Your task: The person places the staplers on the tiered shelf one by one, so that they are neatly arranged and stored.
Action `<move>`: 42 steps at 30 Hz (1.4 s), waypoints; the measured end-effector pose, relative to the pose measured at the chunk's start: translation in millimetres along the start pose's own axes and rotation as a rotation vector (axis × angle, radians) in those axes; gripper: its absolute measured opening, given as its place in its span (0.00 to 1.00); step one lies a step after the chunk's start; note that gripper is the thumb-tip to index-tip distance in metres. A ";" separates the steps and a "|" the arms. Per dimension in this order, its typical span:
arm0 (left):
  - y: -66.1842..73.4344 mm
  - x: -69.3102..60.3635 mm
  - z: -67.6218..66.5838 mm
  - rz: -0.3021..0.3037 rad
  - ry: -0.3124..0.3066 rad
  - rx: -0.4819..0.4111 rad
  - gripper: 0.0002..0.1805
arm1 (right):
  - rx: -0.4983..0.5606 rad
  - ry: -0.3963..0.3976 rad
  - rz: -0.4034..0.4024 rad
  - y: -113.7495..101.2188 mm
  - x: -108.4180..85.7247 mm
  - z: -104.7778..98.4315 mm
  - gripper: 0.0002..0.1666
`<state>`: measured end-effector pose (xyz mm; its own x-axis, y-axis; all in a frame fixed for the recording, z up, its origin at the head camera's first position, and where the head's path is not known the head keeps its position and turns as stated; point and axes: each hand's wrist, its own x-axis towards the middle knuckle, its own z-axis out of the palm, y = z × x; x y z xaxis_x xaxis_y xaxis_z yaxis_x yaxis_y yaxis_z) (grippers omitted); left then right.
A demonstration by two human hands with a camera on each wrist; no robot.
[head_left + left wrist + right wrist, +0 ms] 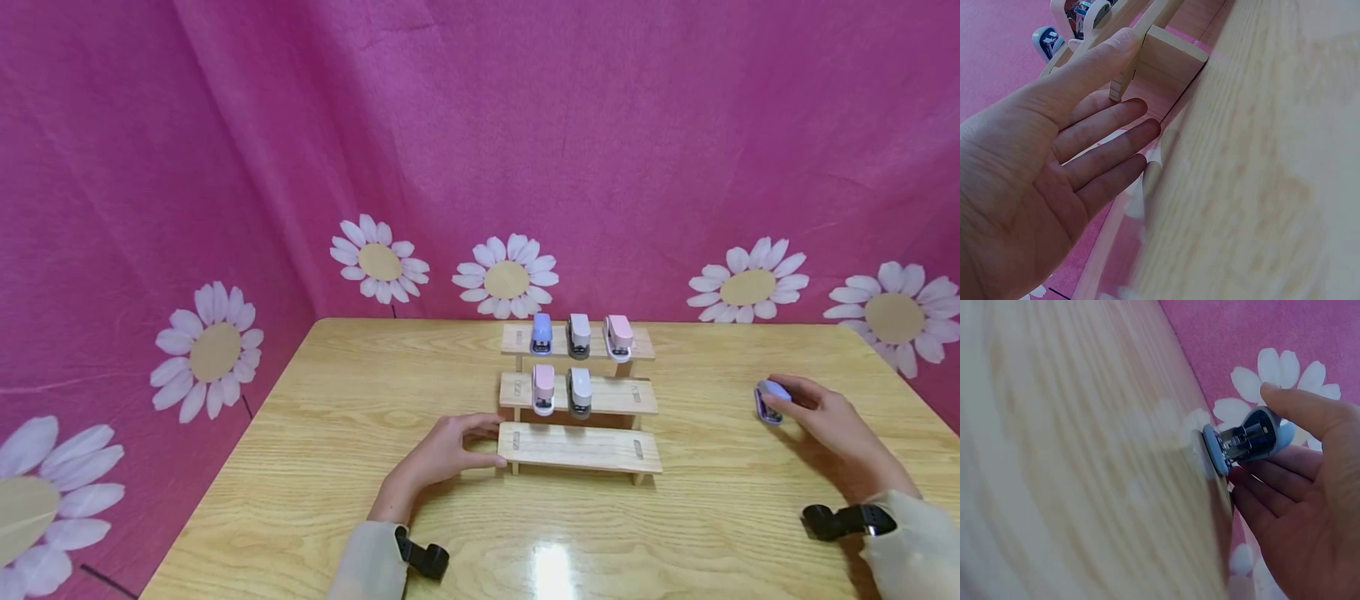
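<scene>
At the right of the head view, my right hand (pixel 832 417) pinches a small purple stapler (pixel 771 402) between thumb and fingers. The right wrist view shows this stapler (pixel 1250 440) with its base at the tabletop and its metal front exposed. My left hand (pixel 442 454) holds the left end of the lowest shelf of a three-step wooden stand (pixel 577 447), thumb at the front edge and a finger behind. The left hand's other fingers (pixel 1113 147) extend loosely past the shelf end. On the top step are a purple stapler (pixel 542 333), a white stapler (pixel 578 335) and a pink stapler (pixel 618 336).
On the middle step stand a pink stapler (pixel 543 389) and a white stapler (pixel 579 392), left of its right end. The wooden table (pixel 360 375) meets a pink curtain (pixel 585 150) with white flowers at the back and left. Black straps (pixel 847 522) circle both wrists.
</scene>
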<state>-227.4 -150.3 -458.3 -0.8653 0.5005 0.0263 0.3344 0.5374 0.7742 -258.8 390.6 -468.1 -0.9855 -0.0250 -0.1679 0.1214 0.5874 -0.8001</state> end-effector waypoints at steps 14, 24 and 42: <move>-0.4 0.6 0.4 0.009 -0.004 -0.004 0.34 | -0.150 0.135 -0.081 7.7 -12.9 -0.8 0.47; -0.1 -0.3 0.0 0.011 0.002 0.003 0.33 | -0.127 0.178 -0.185 -20.0 -23.8 11.7 0.41; 2.4 0.2 -0.5 0.004 -0.002 0.005 0.33 | -0.133 0.244 -0.493 -77.0 -33.3 42.8 0.32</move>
<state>-227.0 -149.3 -456.1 -0.8634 0.5038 0.0283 0.3396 0.5386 0.7711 -230.3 311.6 -425.5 -0.9226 -0.1440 0.3580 -0.3608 0.6510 -0.6679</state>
